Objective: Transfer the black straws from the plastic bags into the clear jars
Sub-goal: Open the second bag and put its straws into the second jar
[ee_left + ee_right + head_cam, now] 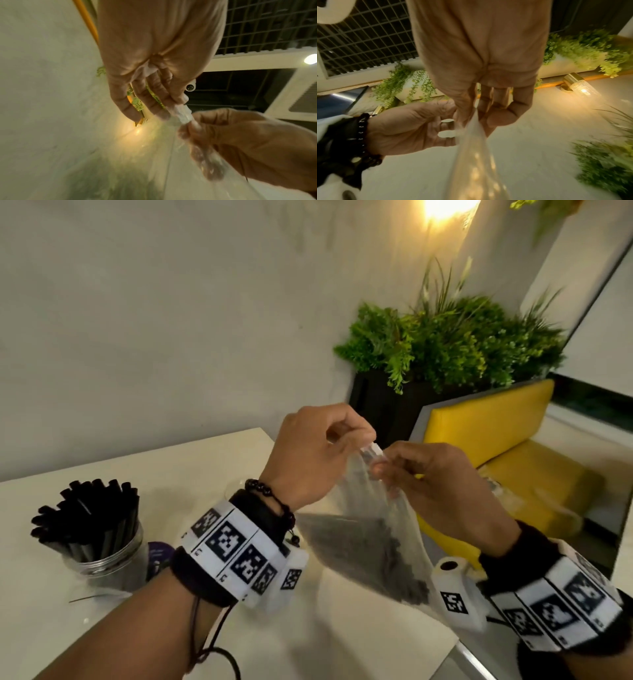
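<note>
A clear plastic bag (380,529) with black straws (394,563) inside hangs in the air above the table's right part. My left hand (315,453) pinches the bag's twisted top (181,115) from the left. My right hand (435,491) pinches the same top from the right, just below the left fingertips. In the right wrist view the bag (476,162) hangs down from both hands. A clear jar (106,556) stands at the table's left, packed with upright black straws (85,515).
The white table (102,628) ends at an edge on the right. Beyond it stands a yellow bench seat (496,440). A black planter (380,405) with green foliage sits against the wall behind. A purple label (159,553) shows beside the jar.
</note>
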Motion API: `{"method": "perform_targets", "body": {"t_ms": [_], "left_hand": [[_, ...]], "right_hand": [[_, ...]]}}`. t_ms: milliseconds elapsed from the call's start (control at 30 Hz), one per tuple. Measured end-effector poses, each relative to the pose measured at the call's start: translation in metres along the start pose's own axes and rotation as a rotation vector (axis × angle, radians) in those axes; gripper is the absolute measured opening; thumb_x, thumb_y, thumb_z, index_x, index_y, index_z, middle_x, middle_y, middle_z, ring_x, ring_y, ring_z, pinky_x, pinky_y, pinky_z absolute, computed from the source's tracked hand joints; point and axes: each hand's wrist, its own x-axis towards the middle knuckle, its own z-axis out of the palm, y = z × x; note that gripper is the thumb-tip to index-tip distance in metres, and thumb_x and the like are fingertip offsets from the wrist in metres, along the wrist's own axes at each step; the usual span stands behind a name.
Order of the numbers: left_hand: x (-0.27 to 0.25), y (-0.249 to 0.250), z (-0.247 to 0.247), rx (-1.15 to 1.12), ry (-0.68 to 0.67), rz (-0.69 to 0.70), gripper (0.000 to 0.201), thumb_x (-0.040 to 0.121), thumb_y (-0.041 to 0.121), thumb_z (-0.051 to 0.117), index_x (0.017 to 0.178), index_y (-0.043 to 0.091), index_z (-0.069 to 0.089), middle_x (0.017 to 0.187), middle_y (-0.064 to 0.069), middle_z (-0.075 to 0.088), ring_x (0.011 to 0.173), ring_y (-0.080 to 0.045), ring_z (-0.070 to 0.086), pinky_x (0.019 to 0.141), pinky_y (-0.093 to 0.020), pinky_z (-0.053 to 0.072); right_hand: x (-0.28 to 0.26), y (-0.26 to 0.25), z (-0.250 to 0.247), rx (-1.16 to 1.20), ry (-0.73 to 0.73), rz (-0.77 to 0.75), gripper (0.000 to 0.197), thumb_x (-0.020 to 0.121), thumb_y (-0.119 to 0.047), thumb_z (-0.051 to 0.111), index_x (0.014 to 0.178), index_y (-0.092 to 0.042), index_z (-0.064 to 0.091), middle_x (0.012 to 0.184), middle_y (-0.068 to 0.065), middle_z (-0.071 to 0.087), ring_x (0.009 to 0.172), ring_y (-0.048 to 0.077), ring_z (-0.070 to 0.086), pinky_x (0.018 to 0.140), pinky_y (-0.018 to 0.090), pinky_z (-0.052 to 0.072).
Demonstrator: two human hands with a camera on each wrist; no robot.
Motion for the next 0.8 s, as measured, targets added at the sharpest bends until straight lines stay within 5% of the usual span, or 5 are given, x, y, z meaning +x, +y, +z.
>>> {"method": "perform_targets", "body": {"t_ms": [133,267,367,533,800], "left_hand": [[-0.006,-0.009,0.002,-0.116,-0.130,-0.027,0.008,0.093,0.031,0.068,0.090,0.025,0.072,0.083,0.011,0.073,0.081,-0.005,0.069,0.078,-0.019,0.054],[-0.012,-0.005,0.004,-0.132,-0.122,0.032,0.010,0.090,0.030,0.071,0.088,0.021,0.076,0.081,0.009,0.076,0.078,-0.008,0.071,0.075,-0.023,0.054],[-0.009,-0.002,-0.002,-0.114,0.010,0.050,0.011,0.091,0.022,0.072,0.081,0.023,0.073,0.069,0.003,0.073,0.067,-0.013,0.071,0.069,-0.035,0.060],[-0.013,-0.002,-0.022,-0.184,0.026,-0.031,0.013,0.093,0.022,0.070,0.081,0.018,0.074,0.067,-0.004,0.072,0.066,-0.024,0.073,0.069,-0.051,0.063],[-0.028,-0.002,-0.013,-0.090,0.016,-0.060,0.014,0.093,0.022,0.070,0.080,0.025,0.074,0.071,0.001,0.076,0.068,-0.015,0.075,0.069,-0.049,0.063]], "right_hand": [[-0.010,0.002,-0.002,0.076,0.037,0.040,0.022,0.090,-0.035,0.058,0.079,-0.021,0.071,0.061,-0.008,0.065,0.055,0.010,0.063,0.052,0.030,0.051],[-0.006,-0.001,-0.005,0.070,0.043,0.023,0.015,0.091,-0.029,0.062,0.077,-0.035,0.064,0.061,-0.006,0.066,0.056,0.015,0.063,0.055,0.045,0.052],[-0.010,-0.001,-0.006,0.100,-0.090,0.039,0.018,0.089,-0.041,0.061,0.083,-0.025,0.066,0.071,0.005,0.068,0.065,0.026,0.065,0.060,0.051,0.052],[-0.028,0.009,-0.016,-0.049,-0.396,0.138,0.006,0.086,-0.035,0.068,0.089,-0.030,0.070,0.083,-0.010,0.071,0.078,0.009,0.066,0.062,0.023,0.054],[0.010,-0.020,0.004,0.151,0.042,-0.092,0.031,0.086,-0.038,0.063,0.107,-0.017,0.071,0.087,-0.004,0.073,0.078,0.013,0.070,0.066,0.032,0.056]]}}
